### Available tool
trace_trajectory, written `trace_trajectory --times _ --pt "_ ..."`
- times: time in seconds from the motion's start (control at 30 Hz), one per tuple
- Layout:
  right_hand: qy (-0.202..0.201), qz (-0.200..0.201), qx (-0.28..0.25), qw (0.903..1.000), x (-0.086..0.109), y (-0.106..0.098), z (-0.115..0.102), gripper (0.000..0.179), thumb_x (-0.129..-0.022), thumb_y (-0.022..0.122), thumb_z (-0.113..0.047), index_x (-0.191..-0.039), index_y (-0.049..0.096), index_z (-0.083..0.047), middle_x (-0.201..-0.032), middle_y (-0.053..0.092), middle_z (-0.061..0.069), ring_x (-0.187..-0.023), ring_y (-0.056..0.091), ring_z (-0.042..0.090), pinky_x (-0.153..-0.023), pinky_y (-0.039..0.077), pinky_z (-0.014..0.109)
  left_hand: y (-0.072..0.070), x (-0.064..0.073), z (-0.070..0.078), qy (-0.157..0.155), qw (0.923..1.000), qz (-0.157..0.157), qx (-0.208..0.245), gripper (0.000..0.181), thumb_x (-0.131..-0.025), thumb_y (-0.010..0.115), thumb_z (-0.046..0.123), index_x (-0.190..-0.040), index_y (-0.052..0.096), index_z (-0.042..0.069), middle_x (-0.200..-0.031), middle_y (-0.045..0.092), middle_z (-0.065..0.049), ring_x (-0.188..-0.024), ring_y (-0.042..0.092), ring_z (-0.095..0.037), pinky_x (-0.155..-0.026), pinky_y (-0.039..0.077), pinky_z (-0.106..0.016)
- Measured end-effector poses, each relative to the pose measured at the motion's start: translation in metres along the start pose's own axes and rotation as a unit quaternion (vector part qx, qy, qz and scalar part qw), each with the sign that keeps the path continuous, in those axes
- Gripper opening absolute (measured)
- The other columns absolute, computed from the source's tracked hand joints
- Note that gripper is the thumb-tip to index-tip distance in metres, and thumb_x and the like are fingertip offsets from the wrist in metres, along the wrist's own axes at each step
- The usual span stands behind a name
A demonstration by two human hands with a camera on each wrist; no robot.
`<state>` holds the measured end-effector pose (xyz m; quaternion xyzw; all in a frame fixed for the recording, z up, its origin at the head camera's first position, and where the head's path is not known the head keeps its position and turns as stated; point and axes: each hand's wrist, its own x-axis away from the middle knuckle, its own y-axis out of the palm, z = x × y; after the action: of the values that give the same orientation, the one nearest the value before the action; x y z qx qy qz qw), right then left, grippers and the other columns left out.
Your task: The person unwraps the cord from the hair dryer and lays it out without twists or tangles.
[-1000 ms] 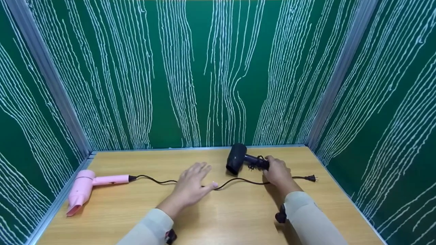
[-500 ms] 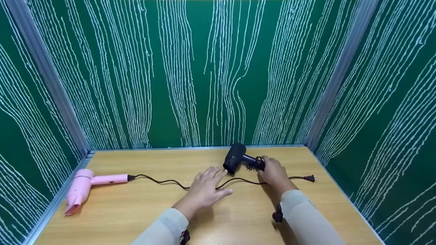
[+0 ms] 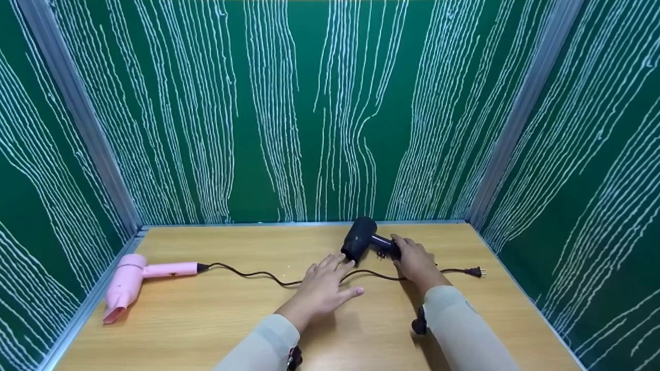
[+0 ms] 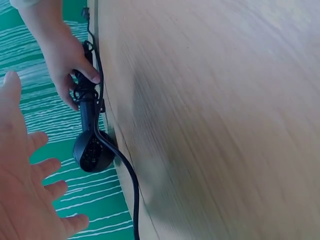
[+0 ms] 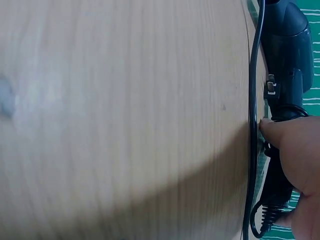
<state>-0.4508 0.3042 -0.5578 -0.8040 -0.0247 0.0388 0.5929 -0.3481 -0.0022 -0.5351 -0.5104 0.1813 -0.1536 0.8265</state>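
Right hand (image 3: pixel 415 262) is gripping black dryer (image 3: pixel 359 238) by its handle (image 5: pixel 296 86), near back of table (image 3: pixel 221 314); cord bundle (image 5: pixel 289 111) is sitting there, winding apparently done. Left hand (image 3: pixel 322 289) is holding nothing, fingers spread. Pink dryer (image 3: pixel 125 281) is lying left, its long cord (image 5: pixel 253 100) trailing loose, so likely left to do.

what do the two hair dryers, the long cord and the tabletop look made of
Pink hair dryer: probably hard plastic, satin; smooth shell with a seam round the rear.
Black hair dryer: likely plastic too, low sheen; dull highlights on its smooth casing.
Cord: apparently rubbery or vinyl-coated, slightly shiny; it bends smoothly.
Tabletop: wood or wood-look laminate, faint sheen; streaky grain fits either.
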Motion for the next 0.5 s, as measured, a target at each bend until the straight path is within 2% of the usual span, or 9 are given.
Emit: trace_trajectory --times 0.13,0.3,0.5 --pt "-0.007 0.007 0.008 0.9999 0.0009 -0.0015 0.0006 0.076 -0.112 0.075 -0.022 -0.178 0.037 -0.027 -0.164 0.056 0.03 -0.147 0.057 0.057 -0.117 0.043 0.085 0.0012 -0.0014 -0.0003 0.001 1.0 -0.003 0.008 0.085 -0.107 0.052 0.082 -0.173 0.05 0.028 -0.186 0.037 -0.009 -0.175 0.029 -0.037 -0.138 0.027 -0.069" --pt "-0.015 -0.003 0.011 0.9998 -0.001 -0.0034 0.0017 0.079 -0.111 0.077 -0.027 -0.178 0.036 -0.031 -0.158 0.055 0.033 -0.141 0.061 0.057 -0.116 0.048 0.08 0.0019 -0.0027 -0.0027 0.0 0.9999 0.0 0.013 0.087 -0.106 0.052 0.083 -0.173 0.049 0.028 -0.186 0.035 -0.011 -0.175 0.028 -0.04 -0.138 0.028 -0.069" --pt "-0.035 -0.012 -0.001 0.9993 -0.0021 -0.0079 -0.0002 0.072 -0.109 0.079 -0.031 -0.172 0.046 -0.021 -0.148 0.062 0.03 -0.13 0.068 0.051 -0.11 0.057 0.07 -0.0008 -0.0026 -0.0032 -0.004 0.9998 -0.001 0.02 0.087 -0.106 0.051 0.084 -0.173 0.049 0.028 -0.186 0.034 -0.011 -0.175 0.026 -0.041 -0.139 0.027 -0.067"
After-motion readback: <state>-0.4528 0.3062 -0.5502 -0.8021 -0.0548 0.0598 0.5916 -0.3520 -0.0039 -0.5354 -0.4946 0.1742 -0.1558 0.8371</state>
